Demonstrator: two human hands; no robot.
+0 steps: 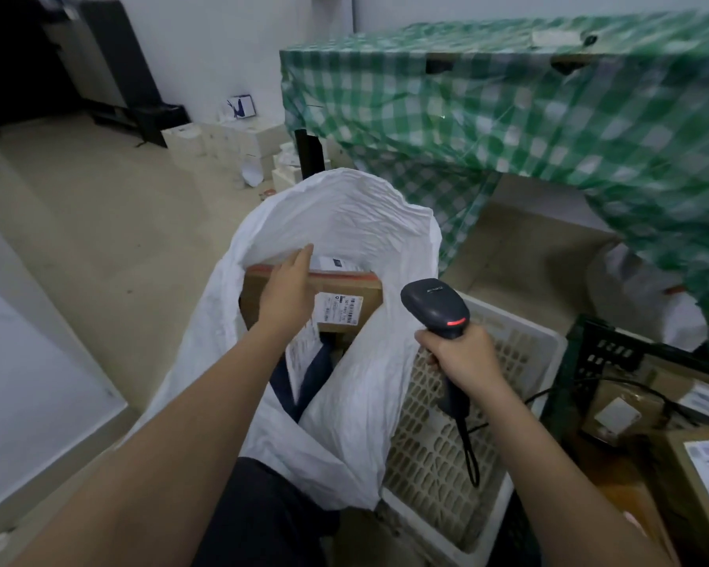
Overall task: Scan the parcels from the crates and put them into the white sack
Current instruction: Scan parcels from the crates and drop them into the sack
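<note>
Beige tile floor [99, 223], green checked cloth [508, 128] draped over the surface behind. Mid drop-off by the look of it: left hand [289, 286] flat and relaxed on a brown cardboard parcel [344, 294] inside the white sack [344, 223], right hand [463, 354] wrapped tight round the scanner [436, 308], red light on. Probably next: pull out, reach right to the dark crate [606, 354] holding more boxes, since the white crate [520, 341] looks empty.

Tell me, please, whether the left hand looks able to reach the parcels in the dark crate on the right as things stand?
Probably not directly. The left hand rests flat on a cardboard box inside the white sack, while the dark crate lies past the white crate and the right hand gripping the scanner.
</note>
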